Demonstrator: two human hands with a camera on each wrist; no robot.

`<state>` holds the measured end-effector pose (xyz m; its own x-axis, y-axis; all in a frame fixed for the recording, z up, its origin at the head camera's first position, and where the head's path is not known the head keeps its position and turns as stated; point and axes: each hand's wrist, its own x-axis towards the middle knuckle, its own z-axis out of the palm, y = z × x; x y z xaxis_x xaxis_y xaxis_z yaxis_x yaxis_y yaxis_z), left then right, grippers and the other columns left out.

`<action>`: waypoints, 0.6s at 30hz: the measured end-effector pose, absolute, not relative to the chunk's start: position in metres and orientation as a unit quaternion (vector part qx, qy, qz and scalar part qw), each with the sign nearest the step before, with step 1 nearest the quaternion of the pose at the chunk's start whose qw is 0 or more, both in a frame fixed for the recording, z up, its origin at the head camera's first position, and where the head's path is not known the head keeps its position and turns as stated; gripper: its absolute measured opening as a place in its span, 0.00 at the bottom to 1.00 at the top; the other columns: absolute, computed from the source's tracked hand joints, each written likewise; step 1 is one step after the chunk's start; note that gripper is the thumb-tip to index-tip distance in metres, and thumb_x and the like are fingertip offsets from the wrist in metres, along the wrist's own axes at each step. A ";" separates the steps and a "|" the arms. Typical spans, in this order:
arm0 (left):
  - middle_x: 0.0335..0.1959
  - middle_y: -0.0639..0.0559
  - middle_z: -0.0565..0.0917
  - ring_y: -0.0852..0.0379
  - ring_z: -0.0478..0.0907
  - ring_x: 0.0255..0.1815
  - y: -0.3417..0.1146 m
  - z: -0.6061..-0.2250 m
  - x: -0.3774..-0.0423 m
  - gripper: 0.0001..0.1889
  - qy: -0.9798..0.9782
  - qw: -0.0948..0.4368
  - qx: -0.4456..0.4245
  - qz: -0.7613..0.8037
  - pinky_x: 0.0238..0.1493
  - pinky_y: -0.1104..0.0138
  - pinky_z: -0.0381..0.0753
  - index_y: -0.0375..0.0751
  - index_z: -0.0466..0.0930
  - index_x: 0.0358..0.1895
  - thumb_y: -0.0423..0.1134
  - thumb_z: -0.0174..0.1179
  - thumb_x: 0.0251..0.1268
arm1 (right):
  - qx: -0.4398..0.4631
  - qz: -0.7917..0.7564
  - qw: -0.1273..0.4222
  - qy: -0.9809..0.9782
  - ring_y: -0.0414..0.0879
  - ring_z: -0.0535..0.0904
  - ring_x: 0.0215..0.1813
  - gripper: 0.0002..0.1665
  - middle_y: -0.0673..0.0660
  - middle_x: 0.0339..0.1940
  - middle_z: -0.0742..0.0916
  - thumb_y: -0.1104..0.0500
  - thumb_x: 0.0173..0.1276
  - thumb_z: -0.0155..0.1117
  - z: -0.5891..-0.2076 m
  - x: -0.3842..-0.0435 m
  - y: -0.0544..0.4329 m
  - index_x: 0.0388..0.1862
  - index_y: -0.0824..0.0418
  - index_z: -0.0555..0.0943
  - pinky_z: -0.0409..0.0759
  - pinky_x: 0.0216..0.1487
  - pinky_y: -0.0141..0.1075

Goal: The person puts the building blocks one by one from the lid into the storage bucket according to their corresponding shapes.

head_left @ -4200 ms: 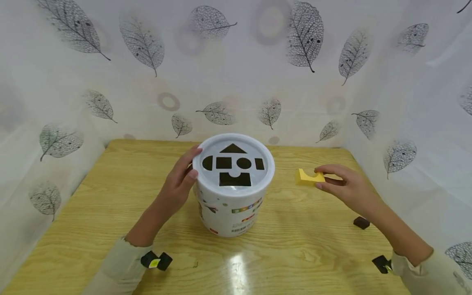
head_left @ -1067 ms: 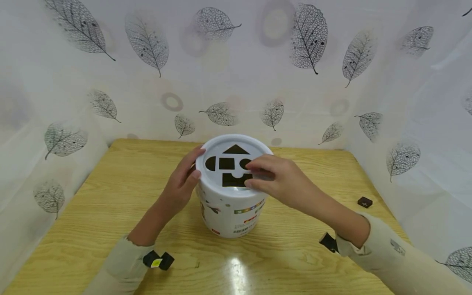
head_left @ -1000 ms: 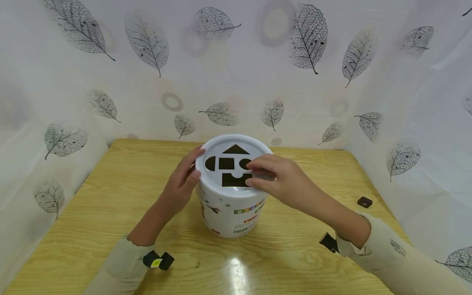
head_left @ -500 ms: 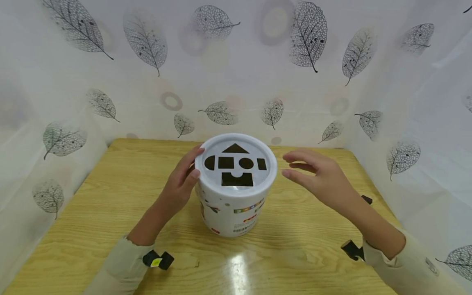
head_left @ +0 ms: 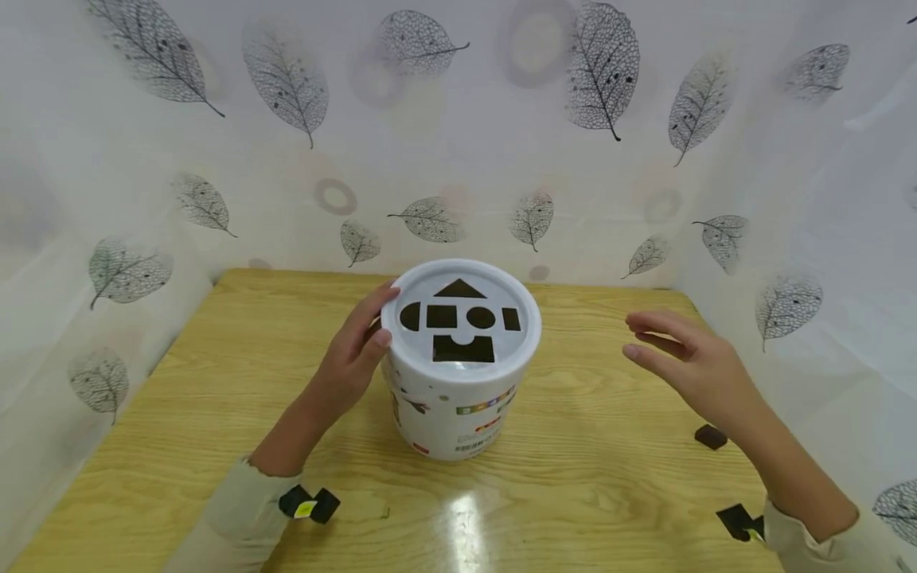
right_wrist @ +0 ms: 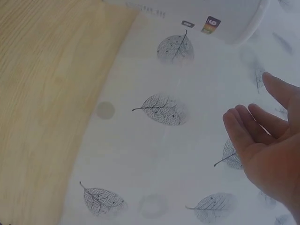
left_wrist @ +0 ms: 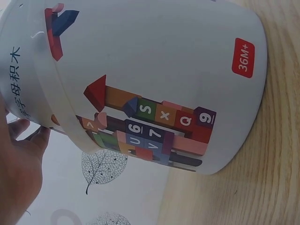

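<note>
A white printed bucket (head_left: pixel 447 422) stands upright on the table. Its pale lid (head_left: pixel 458 298) has dark cut-outs: a triangle, a half-round, a square, a circle, a narrow rectangle and a notched rectangle. My left hand (head_left: pixel 347 358) grips the lid's left rim, with thumb and fingertips on the edge; in the left wrist view the hand (left_wrist: pixel 18 168) is only partly seen. To the right of the bucket, my right hand (head_left: pixel 691 366) hovers over the table, holding nothing, its fingers relaxed and thumb apart. A small dark block (head_left: pixel 711 437) lies beside the right forearm.
The wooden table (head_left: pixel 272 318) is enclosed by white leaf-printed cloth (head_left: pixel 458 127) at the back and sides. Black straps with small dark pieces (head_left: pixel 308 504) sit on the sleeves. Bare tabletop shows left and right of the bucket.
The yellow arch-shaped block my right hand pinched earlier is out of sight. That hand went over the lid, then drew back to the right with nothing in it. My left hand stayed put.
</note>
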<state>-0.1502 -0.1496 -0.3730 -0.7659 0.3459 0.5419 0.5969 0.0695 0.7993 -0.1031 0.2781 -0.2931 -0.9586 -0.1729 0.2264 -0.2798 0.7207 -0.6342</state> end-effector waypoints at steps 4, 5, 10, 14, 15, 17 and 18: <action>0.81 0.50 0.56 0.47 0.62 0.78 -0.150 -0.374 -0.151 0.27 -0.722 0.106 -0.327 -0.600 0.72 0.69 0.70 0.48 0.56 0.79 0.38 0.44 0.81 | 0.101 0.350 0.064 -0.929 0.18 0.76 0.55 0.28 0.40 0.60 0.80 0.50 0.73 0.65 -0.302 -0.101 0.300 0.70 0.47 0.75 0.77 0.47 0.14; 0.81 0.50 0.56 0.46 0.62 0.78 -0.150 -0.374 -0.152 0.27 -0.721 0.108 -0.328 -0.601 0.72 0.69 0.70 0.47 0.56 0.79 0.38 0.44 0.81 | 0.099 0.350 0.061 -0.929 0.18 0.76 0.55 0.28 0.39 0.60 0.80 0.50 0.73 0.65 -0.304 -0.101 0.305 0.71 0.49 0.74 0.78 0.46 0.15; 0.81 0.49 0.56 0.45 0.62 0.78 -0.150 -0.375 -0.152 0.27 -0.715 0.103 -0.330 -0.607 0.72 0.69 0.70 0.47 0.56 0.79 0.40 0.45 0.82 | 0.071 0.349 0.041 -0.934 0.14 0.74 0.52 0.30 0.35 0.59 0.78 0.49 0.74 0.63 -0.320 -0.104 0.335 0.72 0.55 0.73 0.79 0.43 0.16; 0.81 0.50 0.56 0.44 0.62 0.77 -0.150 -0.375 -0.152 0.27 -0.715 0.101 -0.327 -0.609 0.71 0.69 0.71 0.48 0.57 0.79 0.41 0.46 0.82 | 0.054 0.340 0.040 -0.938 0.11 0.70 0.51 0.32 0.34 0.58 0.77 0.49 0.75 0.63 -0.332 -0.107 0.357 0.74 0.58 0.71 0.77 0.42 0.15; 0.81 0.50 0.56 0.44 0.62 0.77 -0.150 -0.375 -0.151 0.27 -0.715 0.101 -0.326 -0.610 0.71 0.69 0.71 0.48 0.57 0.79 0.42 0.46 0.82 | 0.053 0.339 0.041 -0.938 0.11 0.70 0.51 0.33 0.33 0.58 0.77 0.49 0.75 0.63 -0.335 -0.108 0.361 0.74 0.59 0.71 0.76 0.43 0.13; 0.81 0.50 0.56 0.44 0.62 0.78 -0.150 -0.375 -0.151 0.27 -0.716 0.101 -0.325 -0.610 0.71 0.69 0.71 0.48 0.57 0.79 0.42 0.46 0.82 | 0.052 0.334 0.045 -0.940 0.10 0.69 0.51 0.33 0.32 0.57 0.76 0.49 0.75 0.63 -0.340 -0.110 0.370 0.74 0.61 0.70 0.76 0.43 0.12; 0.81 0.50 0.56 0.44 0.62 0.78 -0.150 -0.375 -0.151 0.27 -0.715 0.100 -0.325 -0.611 0.71 0.69 0.71 0.48 0.57 0.79 0.42 0.46 0.82 | 0.050 0.330 0.045 -0.941 0.10 0.68 0.51 0.34 0.32 0.57 0.75 0.49 0.75 0.62 -0.343 -0.112 0.374 0.74 0.61 0.70 0.75 0.42 0.12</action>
<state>-0.1512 -0.1504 -0.3751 -0.7690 0.3421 0.5400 0.5870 0.0437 0.8084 -0.1115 0.3744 -0.3426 -0.9910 -0.0636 0.1182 -0.1235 0.7767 -0.6176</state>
